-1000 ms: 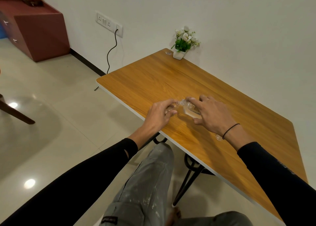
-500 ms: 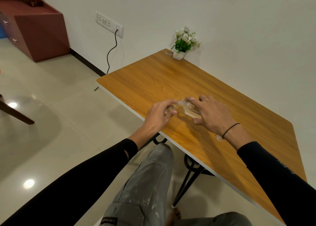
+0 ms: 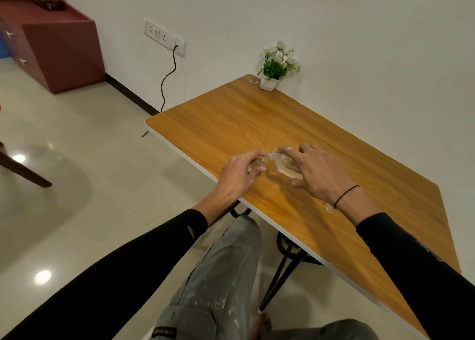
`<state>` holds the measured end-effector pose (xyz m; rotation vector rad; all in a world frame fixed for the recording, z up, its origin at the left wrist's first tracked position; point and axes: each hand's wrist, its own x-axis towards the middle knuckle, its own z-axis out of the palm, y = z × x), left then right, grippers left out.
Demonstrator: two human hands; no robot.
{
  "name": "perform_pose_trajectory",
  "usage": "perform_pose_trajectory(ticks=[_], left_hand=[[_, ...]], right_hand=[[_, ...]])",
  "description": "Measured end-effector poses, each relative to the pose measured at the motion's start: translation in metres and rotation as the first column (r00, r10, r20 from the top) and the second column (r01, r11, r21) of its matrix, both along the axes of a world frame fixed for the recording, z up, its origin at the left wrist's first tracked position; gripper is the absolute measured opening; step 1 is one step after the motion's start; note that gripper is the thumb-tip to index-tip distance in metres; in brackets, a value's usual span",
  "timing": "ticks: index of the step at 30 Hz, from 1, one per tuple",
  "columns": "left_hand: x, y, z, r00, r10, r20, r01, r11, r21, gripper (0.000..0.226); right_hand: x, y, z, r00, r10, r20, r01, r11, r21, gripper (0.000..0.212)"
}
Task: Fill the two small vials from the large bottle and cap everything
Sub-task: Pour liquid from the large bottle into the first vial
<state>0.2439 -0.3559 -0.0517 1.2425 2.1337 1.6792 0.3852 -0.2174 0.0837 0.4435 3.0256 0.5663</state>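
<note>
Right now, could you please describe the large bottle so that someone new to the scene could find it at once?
Start at the wooden table by the white wall, and find the two hands meeting near its front edge. The large bottle is the clear one tilted under the right hand, its neck pointing at the left hand. Unlike the smaller vial in the left hand, it bears a label.

Head camera looks forward and down, close above the table (image 3: 231,123)

No text can be read: the label on the large bottle (image 3: 291,165), the sleeve print (image 3: 428,249) and the trouser patch (image 3: 164,332) are too blurred.
</note>
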Motion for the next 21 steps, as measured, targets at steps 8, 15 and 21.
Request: perform_pose_trajectory(ticks=[8,15,21], left_hand=[[0.0015,-0.0031,0.0028,1.0,-0.006,0.004,0.006,1.0,0.013,0.063],[0.0023,-0.0038,0.0053,1.0,0.007,-0.021,-0.007,1.0,0.016,0.043],[0.0028,-0.0041,0.0063,1.0,0.001,0.008,-0.001,1.0,0.014,0.043]], right_hand=[[-0.0004,-0.0001,-0.002,1.0,0.0,-0.005,0.0,1.0,-0.003,0.085],[-0.0013,-0.0001,-0.0012,1.0,-0.005,-0.003,0.005,1.0,-0.011,0.085],[-0.0023,0.0002,-0.0032,1.0,-0.005,-0.019,0.005,1.0,0.002,0.086]])
